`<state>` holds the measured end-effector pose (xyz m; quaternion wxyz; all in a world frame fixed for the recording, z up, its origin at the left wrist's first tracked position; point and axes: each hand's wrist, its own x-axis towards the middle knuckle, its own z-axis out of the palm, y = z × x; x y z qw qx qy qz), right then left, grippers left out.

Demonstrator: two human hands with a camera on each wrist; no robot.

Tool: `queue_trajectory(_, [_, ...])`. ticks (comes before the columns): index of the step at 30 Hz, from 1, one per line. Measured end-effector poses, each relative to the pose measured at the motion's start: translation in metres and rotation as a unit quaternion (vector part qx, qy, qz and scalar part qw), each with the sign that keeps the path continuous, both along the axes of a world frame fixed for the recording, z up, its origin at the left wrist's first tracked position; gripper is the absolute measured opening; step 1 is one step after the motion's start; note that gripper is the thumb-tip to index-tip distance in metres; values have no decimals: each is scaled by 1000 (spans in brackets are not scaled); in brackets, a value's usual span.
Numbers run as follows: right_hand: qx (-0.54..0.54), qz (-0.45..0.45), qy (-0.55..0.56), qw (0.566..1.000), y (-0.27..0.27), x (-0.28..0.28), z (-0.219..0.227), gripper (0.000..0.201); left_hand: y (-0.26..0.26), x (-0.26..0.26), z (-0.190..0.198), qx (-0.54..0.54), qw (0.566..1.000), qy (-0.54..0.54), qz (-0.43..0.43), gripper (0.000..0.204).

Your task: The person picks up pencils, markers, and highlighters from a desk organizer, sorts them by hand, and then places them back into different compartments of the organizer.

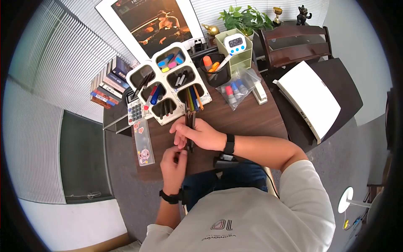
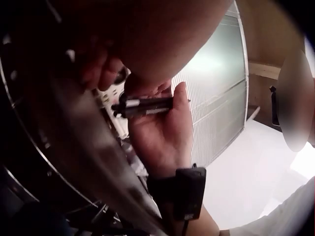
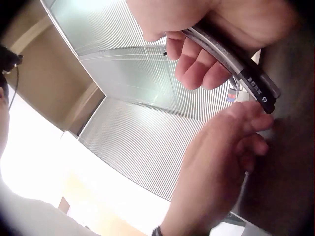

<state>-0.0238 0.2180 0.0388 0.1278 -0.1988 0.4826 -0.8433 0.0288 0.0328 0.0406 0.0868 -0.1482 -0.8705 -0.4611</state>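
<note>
Several black pens [image 3: 235,66] lie together in my right hand [image 1: 205,135], gripped in a bundle between thumb and fingers. In the head view they point away from me, toward the pen organizer [image 1: 162,78]. My left hand [image 1: 173,168] is just below and left of the right one, its fingers loosely curled and holding nothing. In the right wrist view the left fingertips [image 3: 252,114] are right at the pens' ends. The left wrist view shows the same pens [image 2: 147,105] lying across my right palm [image 2: 160,140]. The organizer's compartments hold markers, pens and pencils.
Left of the organizer are a calculator [image 1: 135,111], a stickered clear case [image 1: 144,145] and stacked books [image 1: 110,84]. To its right stand a black mesh cup [image 1: 218,79] and a green holder with a timer [image 1: 235,43]. A bag of markers [image 1: 238,89] lies near a stapler [image 1: 260,93].
</note>
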Motion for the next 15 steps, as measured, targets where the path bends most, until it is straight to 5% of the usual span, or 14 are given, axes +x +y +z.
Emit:
queue_trajectory(2, [-1,-10,-8,1000,0,2,6,35,0,8,-2,-17,998,33,-45,14])
queue_trajectory(9, [-23,2,-41,999,-1,2,5,35,-10,8,-9,37,996,-79,-35,12])
queue_trajectory(11, [-26,2,-42,999,0,0,5,35,-10,8,-14,145,982,-116,-38,13])
queue_trajectory(15, [-39,12,-59,997,-1,2,6,34,4,12,1,129,987,-95,-8,13])
